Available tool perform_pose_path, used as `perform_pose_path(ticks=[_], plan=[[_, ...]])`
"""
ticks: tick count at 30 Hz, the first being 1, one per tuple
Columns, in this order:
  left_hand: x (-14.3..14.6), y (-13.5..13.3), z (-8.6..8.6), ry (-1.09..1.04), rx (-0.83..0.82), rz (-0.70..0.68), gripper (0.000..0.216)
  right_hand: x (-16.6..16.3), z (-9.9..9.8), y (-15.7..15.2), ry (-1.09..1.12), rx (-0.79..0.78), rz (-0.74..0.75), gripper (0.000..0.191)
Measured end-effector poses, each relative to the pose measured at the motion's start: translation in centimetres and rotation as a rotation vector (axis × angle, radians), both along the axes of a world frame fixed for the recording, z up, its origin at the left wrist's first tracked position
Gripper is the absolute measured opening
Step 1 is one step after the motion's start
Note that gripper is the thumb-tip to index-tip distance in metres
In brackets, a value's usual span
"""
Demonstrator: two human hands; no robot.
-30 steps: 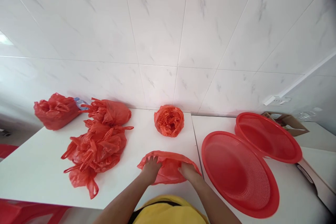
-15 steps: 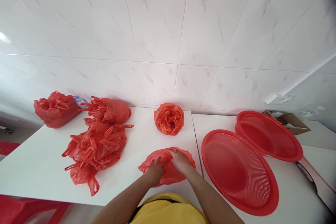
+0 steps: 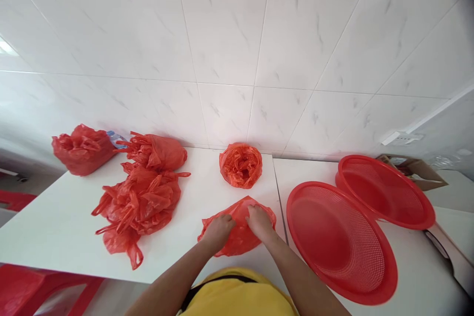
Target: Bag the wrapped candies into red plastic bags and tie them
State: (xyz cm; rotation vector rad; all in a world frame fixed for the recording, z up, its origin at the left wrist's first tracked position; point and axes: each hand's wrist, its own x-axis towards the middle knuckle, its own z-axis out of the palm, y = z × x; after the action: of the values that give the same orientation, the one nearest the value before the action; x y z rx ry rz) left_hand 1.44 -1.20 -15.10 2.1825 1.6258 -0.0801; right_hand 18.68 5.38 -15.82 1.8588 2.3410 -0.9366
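Note:
A thin red plastic bag (image 3: 240,241) lies at the table's front edge, right before my body. My left hand (image 3: 218,233) is closed on its left part, fingers curled into the film. On the right part my right hand (image 3: 259,222) pinches the plastic, thumb and fingers bent inward. Between the hands the film rises to a peak at the back. Just behind sits a rolled-down, open-topped red plastic bag (image 3: 240,165) with crumpled plastic inside. What lies inside the bag under my hands is hidden.
Several bunched red plastic bags (image 3: 142,202) lie on the white table (image 3: 66,224) at left. Two red perforated baskets (image 3: 333,237) stand at right, near a cardboard box (image 3: 422,173). A clear bottle (image 3: 116,139) is by the wall; a red stool (image 3: 48,289) stands below the table's left front.
My hands have gone from spread fingers on the bag to curled fingers gripping it. The bag's back edge has been drawn up into a peak. The view has shifted slightly.

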Motion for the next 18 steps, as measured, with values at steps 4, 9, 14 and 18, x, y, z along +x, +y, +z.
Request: perform_pose_path(ticks=[4,9,14,18], plan=[[-0.3,0.4,0.7,-0.012,0.167,0.122,0.044,-0.2,-0.5,-1.9,0.005,0.034,0.144,0.056],[-2.8,1.1,0.1,-0.226,0.058,0.552,0.051,1.1,-3.0,-2.8,-0.042,-0.025,0.204,0.084],[-4.7,2.0,-0.7,-0.348,-0.051,0.729,0.029,1.2,-3.1,-2.8,-0.056,0.009,0.211,0.076],[-4.4,2.3,-0.5,-0.460,-0.042,0.791,0.028,-0.1,-2.1,-3.6,-0.039,0.094,0.194,0.061]])
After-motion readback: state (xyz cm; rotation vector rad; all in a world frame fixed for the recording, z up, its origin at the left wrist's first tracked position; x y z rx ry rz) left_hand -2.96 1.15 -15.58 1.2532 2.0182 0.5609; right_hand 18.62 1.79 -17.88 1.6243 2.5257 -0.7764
